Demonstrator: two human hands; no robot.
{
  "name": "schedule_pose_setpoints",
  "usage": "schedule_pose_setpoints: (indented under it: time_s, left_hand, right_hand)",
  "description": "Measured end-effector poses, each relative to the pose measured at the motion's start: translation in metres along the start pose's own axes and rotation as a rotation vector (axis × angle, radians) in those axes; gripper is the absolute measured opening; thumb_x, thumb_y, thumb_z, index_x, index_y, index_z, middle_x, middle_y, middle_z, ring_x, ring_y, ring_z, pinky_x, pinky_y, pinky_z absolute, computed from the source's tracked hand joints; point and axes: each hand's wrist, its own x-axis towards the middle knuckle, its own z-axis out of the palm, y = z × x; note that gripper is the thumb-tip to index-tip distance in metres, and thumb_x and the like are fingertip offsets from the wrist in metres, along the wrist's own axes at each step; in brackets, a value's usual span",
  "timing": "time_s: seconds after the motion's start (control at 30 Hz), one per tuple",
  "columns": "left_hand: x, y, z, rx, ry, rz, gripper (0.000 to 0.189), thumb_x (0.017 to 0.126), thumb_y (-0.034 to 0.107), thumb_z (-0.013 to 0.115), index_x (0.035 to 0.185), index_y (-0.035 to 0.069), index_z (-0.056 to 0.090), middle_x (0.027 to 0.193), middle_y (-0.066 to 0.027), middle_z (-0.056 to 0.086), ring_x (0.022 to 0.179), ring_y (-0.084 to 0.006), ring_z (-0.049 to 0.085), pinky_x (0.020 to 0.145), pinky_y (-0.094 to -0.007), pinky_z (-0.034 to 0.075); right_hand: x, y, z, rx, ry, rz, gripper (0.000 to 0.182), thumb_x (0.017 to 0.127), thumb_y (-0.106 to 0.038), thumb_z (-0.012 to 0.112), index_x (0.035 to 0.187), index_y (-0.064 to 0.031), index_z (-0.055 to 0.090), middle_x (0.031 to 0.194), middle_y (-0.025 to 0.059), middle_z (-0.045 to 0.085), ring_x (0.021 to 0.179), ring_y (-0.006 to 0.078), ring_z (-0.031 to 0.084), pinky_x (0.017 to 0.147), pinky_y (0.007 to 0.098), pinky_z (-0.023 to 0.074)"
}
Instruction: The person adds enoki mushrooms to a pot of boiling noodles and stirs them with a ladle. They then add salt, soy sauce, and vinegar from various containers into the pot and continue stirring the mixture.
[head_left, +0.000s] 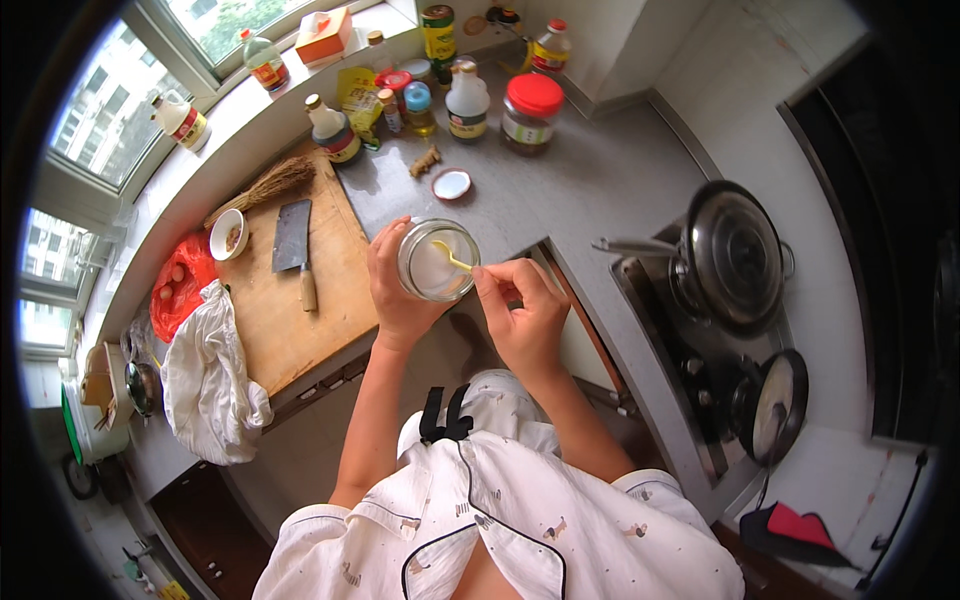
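Observation:
My left hand (396, 292) is wrapped around the side of an open glass jar (439, 260) with white contents. A small yellow spoon (454, 259) dips into the jar's mouth, its handle pinched between the thumb and fingers of my right hand (523, 311). Beyond the jar, a round jar lid (451, 184) lies on the grey countertop, with a piece of ginger root (425, 161) just behind it. To the left, a cleaver (292, 244) with a wooden handle rests on a wooden cutting board (337, 300).
Sauce bottles (335, 131) and a red-lidded jar (531, 112) stand at the back. On the left are a white bowl (229, 234), eggs in a red plastic bag (184, 274) and a white cloth (214, 382). A lidded pan (733, 259) and a smaller pan (780, 405) sit right, on the stove.

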Motion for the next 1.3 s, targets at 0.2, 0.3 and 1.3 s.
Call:
schedule_pose_setpoints:
  time_s: [0.2,0.3,1.3]
  left_hand:
    - [-0.034,0.067,-0.002,-0.041,-0.156,0.155,0.095,0.054,0.017,0.097,0.135,0.004,0.05,0.135,-0.0184,0.058,0.124,-0.0389,0.054,0.105,-0.0479,0.046]
    - [-0.042,0.097,0.005,-0.086,-0.235,0.196,0.095,0.053,0.016,0.097,0.135,0.004,0.051,0.136,-0.0173,0.058,0.124,-0.039,0.054,0.104,-0.0479,0.046]
    - [-0.189,0.431,0.239,-0.423,-0.748,0.053,0.09,0.059,0.021,0.091,0.135,0.002,0.047,0.124,-0.0158,0.055,0.117,-0.038,0.051,0.102,-0.0484,0.041]
  right_hand:
    - [-0.075,-0.032,-0.061,0.299,0.185,0.4,0.017,0.095,-0.011,0.073,0.084,-0.0015,0.064,0.075,0.0025,0.069,0.063,0.0074,0.065,0.056,0.0237,0.0542]
    - [-0.101,-0.042,-0.087,0.409,0.327,0.451,0.018,0.096,-0.012,0.072,0.085,-0.0009,0.063,0.076,0.0036,0.069,0.063,0.008,0.066,0.057,0.0241,0.0573]
    - [-0.245,-0.061,-0.502,0.473,1.103,0.47,0.014,0.092,-0.016,0.076,0.088,-0.0071,0.066,0.08,0.0046,0.069,0.066,0.0115,0.066,0.06,0.027,0.0573]
